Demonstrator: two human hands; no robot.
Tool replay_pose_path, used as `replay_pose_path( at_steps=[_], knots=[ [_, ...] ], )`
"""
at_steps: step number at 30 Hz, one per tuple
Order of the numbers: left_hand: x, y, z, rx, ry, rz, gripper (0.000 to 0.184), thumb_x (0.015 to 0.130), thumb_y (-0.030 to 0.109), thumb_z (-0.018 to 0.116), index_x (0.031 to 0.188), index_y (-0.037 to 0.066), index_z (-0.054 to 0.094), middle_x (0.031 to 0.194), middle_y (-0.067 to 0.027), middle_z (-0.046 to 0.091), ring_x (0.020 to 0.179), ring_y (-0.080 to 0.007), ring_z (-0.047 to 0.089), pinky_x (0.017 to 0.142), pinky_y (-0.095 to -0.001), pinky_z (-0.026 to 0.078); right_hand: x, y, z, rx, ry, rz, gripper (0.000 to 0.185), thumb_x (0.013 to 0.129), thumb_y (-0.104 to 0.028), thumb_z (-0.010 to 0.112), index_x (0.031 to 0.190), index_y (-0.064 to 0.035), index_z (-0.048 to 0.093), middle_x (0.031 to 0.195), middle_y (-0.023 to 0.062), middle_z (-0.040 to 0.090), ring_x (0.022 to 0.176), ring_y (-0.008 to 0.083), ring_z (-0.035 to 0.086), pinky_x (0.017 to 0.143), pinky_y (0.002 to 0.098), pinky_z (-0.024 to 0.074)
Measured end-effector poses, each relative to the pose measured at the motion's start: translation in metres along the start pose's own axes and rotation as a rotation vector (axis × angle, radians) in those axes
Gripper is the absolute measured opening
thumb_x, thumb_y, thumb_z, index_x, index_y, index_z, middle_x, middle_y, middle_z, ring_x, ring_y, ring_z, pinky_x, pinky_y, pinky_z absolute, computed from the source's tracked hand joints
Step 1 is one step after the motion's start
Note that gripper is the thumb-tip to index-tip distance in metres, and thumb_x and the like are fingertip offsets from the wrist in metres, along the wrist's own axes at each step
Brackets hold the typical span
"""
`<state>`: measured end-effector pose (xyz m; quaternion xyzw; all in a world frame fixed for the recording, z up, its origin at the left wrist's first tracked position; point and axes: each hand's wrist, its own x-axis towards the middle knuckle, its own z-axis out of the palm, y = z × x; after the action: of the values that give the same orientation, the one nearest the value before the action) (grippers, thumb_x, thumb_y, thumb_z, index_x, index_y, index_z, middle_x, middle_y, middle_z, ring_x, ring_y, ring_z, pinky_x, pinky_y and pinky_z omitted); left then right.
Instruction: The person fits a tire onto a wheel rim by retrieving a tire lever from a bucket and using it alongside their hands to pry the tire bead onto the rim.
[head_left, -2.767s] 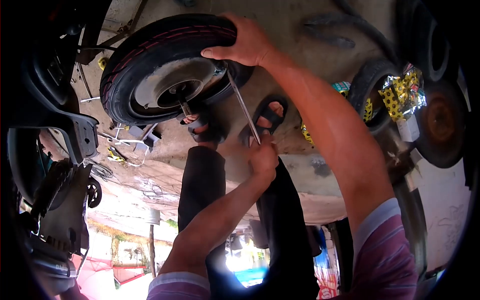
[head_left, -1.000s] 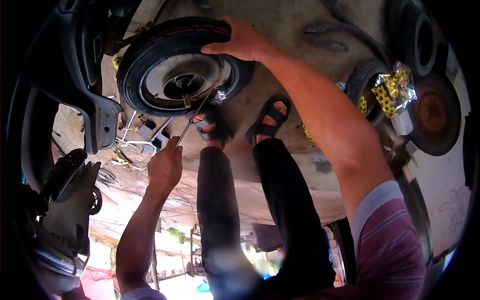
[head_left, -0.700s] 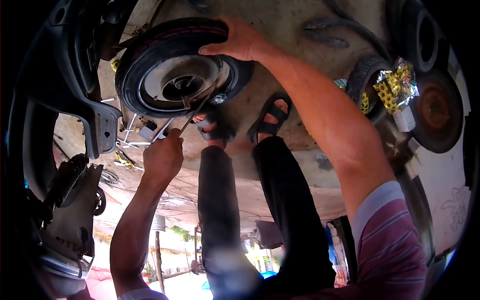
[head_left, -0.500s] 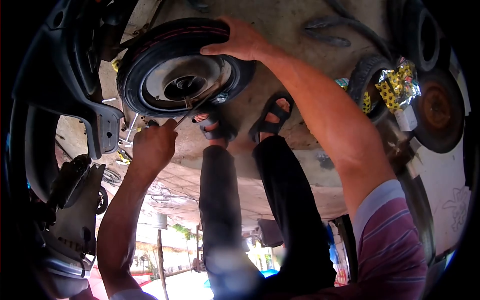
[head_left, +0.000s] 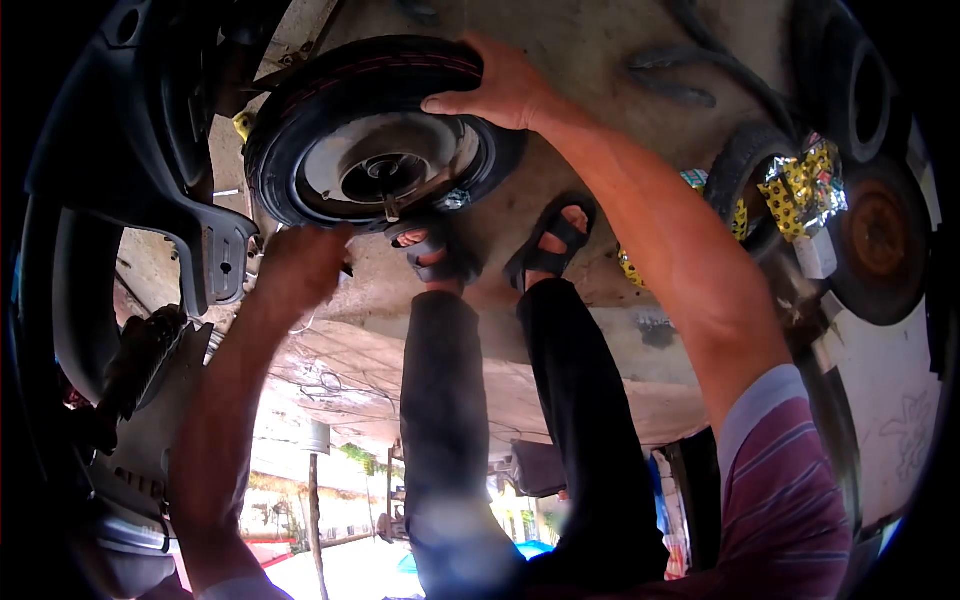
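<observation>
A motorcycle wheel [head_left: 345,158] with a black tyre [head_left: 300,100] and a grey metal rim lies tilted on the floor in front of my feet. My right hand [head_left: 495,85] grips the tyre's far right side, thumb on the sidewall and fingers over the tread. Just below the wheel's near left edge is my left hand [head_left: 305,268], smeared by motion, its fingers curled. A dark end of what looks like the tyre lever [head_left: 347,270] pokes out beneath them; the remainder is hidden. A short metal piece [head_left: 392,207] stands up at the near rim.
Black scooter bodywork [head_left: 140,150] fills the left side. To the right are a loose tyre [head_left: 735,170], yellow and silver wrappers [head_left: 800,190] and a wheel with a rusty centre [head_left: 880,235]. A dark rubber strip [head_left: 690,60] lies on the floor beyond. My sandalled feet [head_left: 555,235] stand near the wheel.
My left hand has moved back from the rim, and the lever that reached from it to the wheel no longer shows there. The right hand keeps its hold on the tyre.
</observation>
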<state>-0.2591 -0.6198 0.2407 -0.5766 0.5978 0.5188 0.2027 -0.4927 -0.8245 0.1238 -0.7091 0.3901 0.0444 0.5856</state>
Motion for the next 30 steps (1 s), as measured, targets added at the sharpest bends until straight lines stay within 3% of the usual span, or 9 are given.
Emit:
replay_pose_path(
  at_steps=[2, 8, 13, 16, 22, 25, 27, 29, 30],
  knots=[
    [0.015, -0.01, -0.005, 0.013, -0.08, 0.026, 0.023, 0.094, 0.017, 0.064, 0.115, 0.009, 0.069, 0.095, -0.0183, 0.073, 0.089, -0.0354, 0.072, 0.082, -0.0485, 0.056, 0.0, 0.005, -0.003, -0.04, -0.003, 0.006, 0.087, 0.065, -0.057, 0.089, 0.126, -0.001, 0.064, 0.111, 0.0177, 0.073, 0.105, 0.0294, 0.07, 0.094, 0.0391, 0.054],
    [0.006, -0.01, 0.012, 0.052, -0.031, -0.031, 0.022, 0.097, 0.022, 0.064, 0.113, 0.008, 0.067, 0.08, -0.0187, 0.071, 0.078, -0.0364, 0.072, 0.071, -0.049, 0.056, 0.0, 0.012, 0.006, 0.018, 0.008, -0.03, 0.084, 0.064, -0.055, 0.09, 0.122, 0.0, 0.066, 0.107, 0.0175, 0.074, 0.099, 0.0286, 0.071, 0.089, 0.0392, 0.0545],
    [0.011, -0.009, -0.001, -0.004, -0.085, -0.038, 0.023, 0.099, 0.026, 0.063, 0.111, 0.007, 0.067, 0.078, -0.0186, 0.071, 0.076, -0.0359, 0.072, 0.071, -0.0495, 0.056, 0.004, 0.016, 0.004, -0.027, 0.027, -0.061, 0.082, 0.063, -0.053, 0.091, 0.119, 0.0015, 0.067, 0.105, 0.0165, 0.073, 0.095, 0.0282, 0.071, 0.087, 0.0394, 0.0545],
    [0.014, -0.018, 0.006, 0.004, -0.051, 0.013, 0.021, 0.098, 0.025, 0.064, 0.109, 0.007, 0.068, 0.079, -0.0178, 0.071, 0.077, -0.0355, 0.072, 0.072, -0.0489, 0.056, 0.006, 0.021, 0.005, 0.006, -0.002, -0.043, 0.093, 0.061, -0.063, 0.088, 0.125, -0.0007, 0.064, 0.111, 0.0187, 0.072, 0.103, 0.0353, 0.07, 0.092, 0.0424, 0.0542],
    [0.018, -0.013, 0.013, -0.044, -0.05, -0.029, 0.019, 0.096, 0.024, 0.065, 0.105, 0.008, 0.068, 0.084, -0.0192, 0.072, 0.08, -0.0372, 0.073, 0.074, -0.051, 0.057, 0.008, 0.015, 0.003, 0.038, -0.032, -0.011, 0.094, 0.06, -0.063, 0.088, 0.127, -0.0006, 0.063, 0.113, 0.0188, 0.072, 0.105, 0.0352, 0.069, 0.093, 0.0424, 0.0542],
    [-0.001, 0.04, 0.026, -0.126, -0.058, -0.208, 0.019, 0.094, 0.021, 0.064, 0.107, 0.007, 0.066, 0.084, -0.0205, 0.072, 0.083, -0.0416, 0.072, 0.077, -0.0533, 0.056, 0.007, 0.015, 0.006, 0.096, -0.003, -0.029, 0.094, 0.06, -0.063, 0.088, 0.126, -0.0011, 0.064, 0.114, 0.0186, 0.072, 0.105, 0.0342, 0.07, 0.093, 0.0419, 0.0542],
    [-0.016, 0.079, 0.055, -0.302, -0.078, -0.357, 0.02, 0.095, 0.019, 0.062, 0.11, 0.007, 0.063, 0.085, -0.023, 0.072, 0.085, -0.0475, 0.07, 0.078, -0.0564, 0.055, 0.009, 0.011, 0.002, 0.016, -0.004, -0.04, 0.087, 0.063, -0.055, 0.091, 0.126, -0.0013, 0.064, 0.109, 0.0162, 0.072, 0.103, 0.0294, 0.07, 0.092, 0.0393, 0.0541],
    [-0.021, 0.114, 0.082, -0.601, 0.016, -0.466, 0.023, 0.096, 0.018, 0.06, 0.109, -0.001, 0.059, 0.087, -0.0308, 0.068, 0.085, -0.0511, 0.067, 0.075, -0.0611, 0.05, 0.005, 0.013, -0.001, -0.004, -0.006, -0.019, 0.085, 0.064, -0.052, 0.091, 0.126, -0.0012, 0.064, 0.107, 0.0151, 0.073, 0.102, 0.0273, 0.07, 0.092, 0.038, 0.054],
    [-0.022, 0.133, 0.112, -0.748, 0.223, -0.38, 0.024, 0.097, 0.018, 0.06, 0.111, -0.001, 0.057, 0.087, -0.0328, 0.067, 0.085, -0.0529, 0.066, 0.073, -0.0612, 0.05, 0.005, 0.014, 0.002, 0.023, -0.008, 0.0, 0.086, 0.064, -0.053, 0.091, 0.127, -0.001, 0.064, 0.107, 0.0152, 0.073, 0.102, 0.0276, 0.07, 0.093, 0.0381, 0.0539]
  ],
)
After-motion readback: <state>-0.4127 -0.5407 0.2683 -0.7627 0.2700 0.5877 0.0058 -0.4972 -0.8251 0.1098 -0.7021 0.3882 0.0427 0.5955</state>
